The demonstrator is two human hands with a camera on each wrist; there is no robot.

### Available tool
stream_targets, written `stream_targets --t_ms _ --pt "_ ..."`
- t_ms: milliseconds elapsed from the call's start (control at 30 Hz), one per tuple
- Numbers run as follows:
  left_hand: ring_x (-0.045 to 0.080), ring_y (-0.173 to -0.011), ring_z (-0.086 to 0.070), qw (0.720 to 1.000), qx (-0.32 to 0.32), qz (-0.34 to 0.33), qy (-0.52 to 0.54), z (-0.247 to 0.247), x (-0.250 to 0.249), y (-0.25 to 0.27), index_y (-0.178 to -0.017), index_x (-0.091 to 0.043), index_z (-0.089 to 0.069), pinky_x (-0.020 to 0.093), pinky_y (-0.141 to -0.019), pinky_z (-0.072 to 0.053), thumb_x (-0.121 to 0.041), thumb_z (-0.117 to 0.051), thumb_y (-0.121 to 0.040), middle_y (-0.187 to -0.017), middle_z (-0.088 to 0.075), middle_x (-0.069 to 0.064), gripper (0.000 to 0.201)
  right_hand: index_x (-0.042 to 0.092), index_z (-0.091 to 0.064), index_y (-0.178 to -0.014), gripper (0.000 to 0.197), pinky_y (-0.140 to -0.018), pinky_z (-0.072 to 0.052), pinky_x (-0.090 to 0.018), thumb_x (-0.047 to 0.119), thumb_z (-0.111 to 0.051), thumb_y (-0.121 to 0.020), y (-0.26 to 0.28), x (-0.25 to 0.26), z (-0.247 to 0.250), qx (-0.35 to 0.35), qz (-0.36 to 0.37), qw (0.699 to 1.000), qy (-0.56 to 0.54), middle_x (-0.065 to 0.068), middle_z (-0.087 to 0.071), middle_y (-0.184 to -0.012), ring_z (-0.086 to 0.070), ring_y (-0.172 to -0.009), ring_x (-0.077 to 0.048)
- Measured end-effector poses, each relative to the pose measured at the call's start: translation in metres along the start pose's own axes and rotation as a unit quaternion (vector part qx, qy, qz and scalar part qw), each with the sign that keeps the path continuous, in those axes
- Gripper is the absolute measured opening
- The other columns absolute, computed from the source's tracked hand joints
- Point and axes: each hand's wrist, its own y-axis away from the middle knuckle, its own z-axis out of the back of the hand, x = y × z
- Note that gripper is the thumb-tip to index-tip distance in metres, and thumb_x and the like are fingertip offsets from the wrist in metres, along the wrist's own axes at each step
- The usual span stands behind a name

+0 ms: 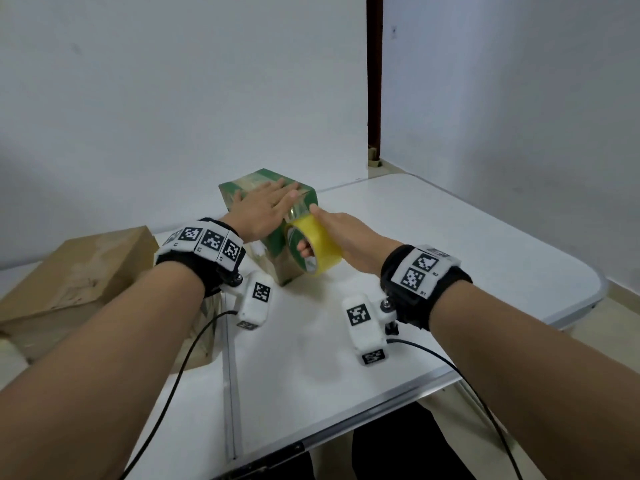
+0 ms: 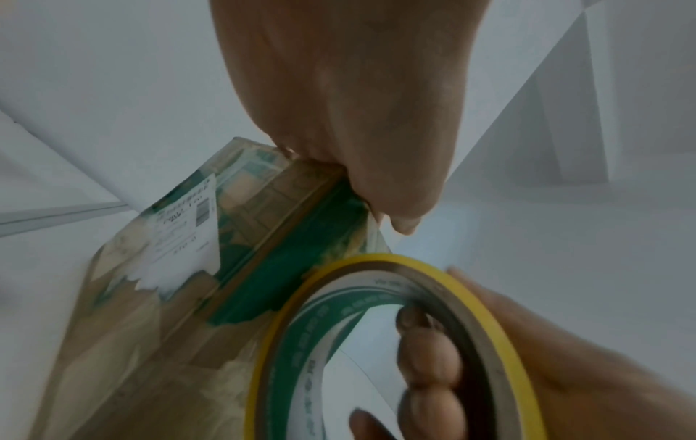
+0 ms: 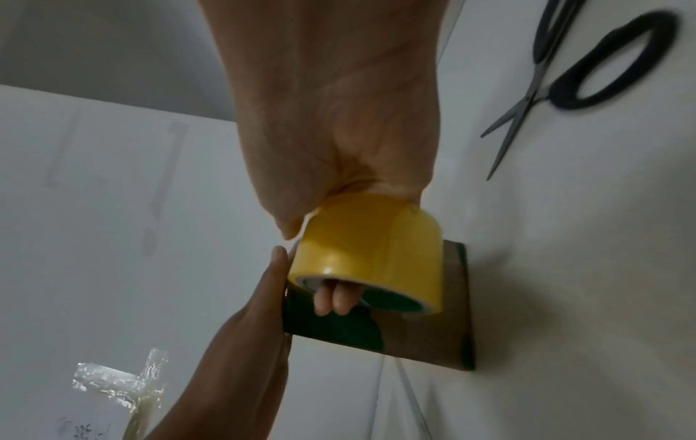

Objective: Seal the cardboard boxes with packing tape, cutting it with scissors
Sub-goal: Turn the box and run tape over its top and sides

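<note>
With the left hand (image 1: 264,206) flat on the green box (image 1: 273,252), the right hand (image 1: 341,233), gripping the tape roll (image 1: 313,245), should pull the strip taut and straight.

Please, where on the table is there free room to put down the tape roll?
Bare white table lies right of the green box, out to the rounded edge, and in front, between both wrists. It is crowded left: the brown box sits there. The right hand grips the tape roll; the left hand presses the box top.

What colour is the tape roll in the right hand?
Yellow tape roll, seen best in the right wrist view.
</note>
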Motion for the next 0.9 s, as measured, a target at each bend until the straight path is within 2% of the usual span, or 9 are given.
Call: stream_targets --t_ms 100,167,233,367,500,567,700,833,900 --pt "0.015 -0.148 -0.009 1.000 0.004 -0.021 0.017 0.003 -0.011 0.006 -0.153 -0.020 -0.023 0.024 -0.114 0.001 -0.036 -0.018 -0.106 -0.161 -0.016 0.001 0.050 -0.001 -0.058 -0.113 0.032 -0.075 -0.055 -0.034 0.023 -0.040 -0.102 0.008 -0.006 0.008 0.026 0.014 0.999 -0.042 -0.017 -0.068 -0.087 -0.066 -0.074 -0.025" --pt "0.015 -0.148 -0.009 0.999 0.001 -0.024 0.023 0.005 -0.014 0.008 -0.152 -0.017 -0.023 0.019 -0.113 -0.001 -0.033 -0.020 -0.107 -0.161 -0.016 0.004 0.049 -0.001 -0.058 -0.113 0.029 -0.077 -0.053 -0.033 0.020 -0.040 -0.102 0.013 -0.006 0.012 0.016 0.035 0.999 -0.036 -0.016 -0.069 -0.088 -0.066 -0.076 -0.025" --pt "0.015 -0.148 -0.010 0.999 -0.003 -0.025 0.035 0.004 -0.015 0.009 -0.152 -0.017 -0.024 0.021 -0.114 -0.002 -0.035 -0.022 -0.106 -0.160 -0.017 0.003 0.050 0.002 -0.063 -0.106 0.032 -0.078 -0.052 -0.031 0.025 -0.041 -0.103 0.020 -0.009 0.015 0.011 0.031 0.999 0.010 -0.013 -0.071 -0.085 -0.068 -0.074 -0.022" --pt "0.019 -0.149 -0.010 0.999 -0.005 -0.012 0.044 0.001 -0.006 0.003 -0.152 -0.023 -0.026 0.029 -0.118 -0.002 -0.046 -0.024 -0.103 -0.161 -0.017 0.003 0.054 -0.001 -0.067 -0.101 0.045 -0.066 -0.055 -0.024 0.037 -0.044 -0.102 0.030 -0.013 0.016 -0.007 0.006 0.996 0.094 -0.010 -0.073 -0.077 -0.068 -0.064 -0.016" --pt "0.023 -0.149 -0.012 0.999 -0.004 0.000 0.042 -0.004 0.005 -0.008 -0.151 -0.029 -0.026 0.038 -0.121 -0.005 -0.057 -0.023 -0.099 -0.161 -0.018 0.001 0.060 0.005 -0.058 -0.109 0.029 -0.074 -0.054 -0.026 0.026 -0.039 -0.104 0.043 0.003 0.020 0.031 -0.019 0.997 0.062 -0.009 -0.070 -0.091 -0.068 -0.076 -0.015" --pt "0.023 -0.148 -0.013 0.999 -0.011 0.002 0.043 -0.006 0.007 -0.010 -0.151 -0.030 -0.028 0.039 -0.121 -0.005 -0.059 -0.025 -0.098 -0.161 -0.019 0.000 0.061 0.010 -0.057 -0.101 0.022 -0.068 -0.054 -0.022 0.022 -0.039 -0.104 0.052 0.002 0.020 0.039 -0.039 0.997 0.049 -0.005 -0.068 -0.088 -0.067 -0.073 -0.011" --pt "0.023 -0.147 -0.018 0.999 -0.021 -0.005 0.039 -0.007 0.009 -0.009 -0.150 -0.034 -0.029 0.044 -0.121 -0.011 -0.068 -0.026 -0.092 -0.160 -0.022 -0.002 0.067 0.003 -0.057 -0.092 0.032 -0.048 -0.052 -0.017 0.027 -0.040 -0.104 0.064 -0.013 0.014 0.036 -0.118 0.988 0.091 -0.007 -0.068 -0.069 -0.063 -0.056 -0.014" --pt "0.023 -0.146 -0.021 0.997 -0.056 -0.013 0.047 -0.012 0.011 -0.009 -0.149 -0.033 -0.033 0.043 -0.120 -0.015 -0.058 -0.039 -0.095 -0.158 -0.026 0.000 0.059 0.002 -0.052 -0.084 0.033 -0.039 -0.048 -0.017 0.026 -0.042 -0.104 0.060 -0.010 0.016 0.016 -0.138 0.984 0.110 -0.006 -0.065 -0.055 -0.062 -0.040 -0.010" --pt "0.023 -0.146 -0.022 0.996 -0.071 -0.021 0.042 -0.014 0.010 -0.010 -0.149 -0.033 -0.034 0.043 -0.120 -0.016 -0.054 -0.043 -0.096 -0.158 -0.026 0.001 0.058 0.003 -0.052 -0.087 0.033 -0.045 -0.053 -0.021 0.029 -0.041 -0.104 0.055 -0.010 0.013 0.023 -0.151 0.983 0.099 -0.006 -0.067 -0.055 -0.064 -0.044 -0.012"
